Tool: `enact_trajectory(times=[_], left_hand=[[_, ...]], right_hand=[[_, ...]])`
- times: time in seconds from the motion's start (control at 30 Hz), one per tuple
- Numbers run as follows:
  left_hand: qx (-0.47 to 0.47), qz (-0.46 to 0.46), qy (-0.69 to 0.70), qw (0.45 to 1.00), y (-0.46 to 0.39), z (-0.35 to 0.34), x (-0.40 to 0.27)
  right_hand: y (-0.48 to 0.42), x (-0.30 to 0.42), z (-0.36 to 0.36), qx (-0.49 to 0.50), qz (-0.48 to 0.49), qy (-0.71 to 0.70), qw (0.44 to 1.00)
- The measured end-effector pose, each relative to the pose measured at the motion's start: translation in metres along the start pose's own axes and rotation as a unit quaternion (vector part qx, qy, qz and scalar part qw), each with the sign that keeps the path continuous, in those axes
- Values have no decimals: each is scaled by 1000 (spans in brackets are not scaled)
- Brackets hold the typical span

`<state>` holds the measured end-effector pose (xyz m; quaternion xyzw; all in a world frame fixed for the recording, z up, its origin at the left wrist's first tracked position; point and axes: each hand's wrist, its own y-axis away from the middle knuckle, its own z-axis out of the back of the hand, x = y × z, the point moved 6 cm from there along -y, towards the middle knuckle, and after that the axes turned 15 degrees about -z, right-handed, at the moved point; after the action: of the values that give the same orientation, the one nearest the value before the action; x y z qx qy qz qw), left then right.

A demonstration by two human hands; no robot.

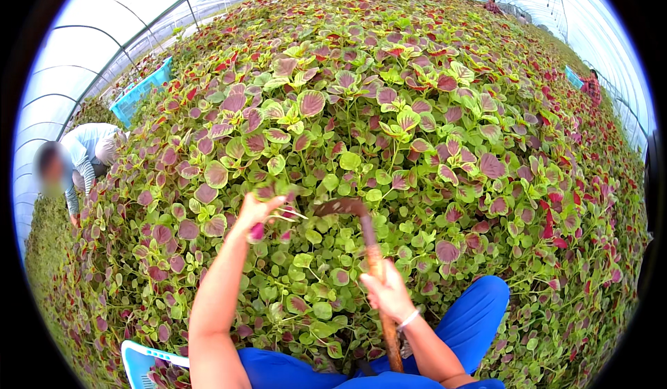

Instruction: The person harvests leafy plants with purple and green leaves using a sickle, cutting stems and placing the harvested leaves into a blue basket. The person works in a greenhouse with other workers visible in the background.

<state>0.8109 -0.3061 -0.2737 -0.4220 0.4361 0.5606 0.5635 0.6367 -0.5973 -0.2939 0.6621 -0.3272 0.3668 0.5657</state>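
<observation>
Ahead of me spreads a dense bed of red-and-green amaranth plants [312, 102]. My right hand [384, 290] is closed round the wooden handle of a sickle [371, 238], whose dark curved blade points left over the leaves. To the left of the blade, my left hand [260, 211] holds some cut amaranth stems [289, 214] with pale ends turned towards the sickle; their leaves are blurred. The lower part of the handle runs down between my knees.
A blue plastic basket [136, 364] with some leaves stands at my lower left. Another blue crate [140, 91] lies at the upper left, near a bent-over co-worker [86, 141]. More people and a blue crate [573, 77] are at the far right, beneath the greenhouse's plastic cover.
</observation>
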Motion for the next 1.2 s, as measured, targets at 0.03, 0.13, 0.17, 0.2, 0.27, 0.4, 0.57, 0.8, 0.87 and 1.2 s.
enact_trajectory(times=[0.03,0.13,0.17,0.2,0.27,0.4,0.57,0.8,0.87,1.2], left_hand=[[20,-20,7,1000,1,14,-15],[-48,-21,125,991,8,53,-35],[-51,-35,101,993,5,54,-38],[-54,-50,76,994,2,55,-40],[-20,-59,66,996,-10,48,-41],[-10,4,93,996,-30,19,-31],[-74,-58,-31,995,-34,29,-6],[-89,-17,139,986,-21,50,-56],[-66,-12,191,979,-32,43,-45],[137,23,-288,948,-49,7,-6]], right_hand=[[8,13,11,-6,-1,-32,999],[4,66,22,-15,84,-94,992],[-7,78,18,3,93,-104,990],[-23,87,9,22,101,-114,988],[-69,88,-18,27,122,-102,987],[-117,55,-68,7,104,42,994],[-52,-16,-67,95,-31,20,995],[-34,96,3,-39,145,-106,983],[-75,122,-13,-32,185,-131,973],[-48,-3,-62,58,27,42,997]])
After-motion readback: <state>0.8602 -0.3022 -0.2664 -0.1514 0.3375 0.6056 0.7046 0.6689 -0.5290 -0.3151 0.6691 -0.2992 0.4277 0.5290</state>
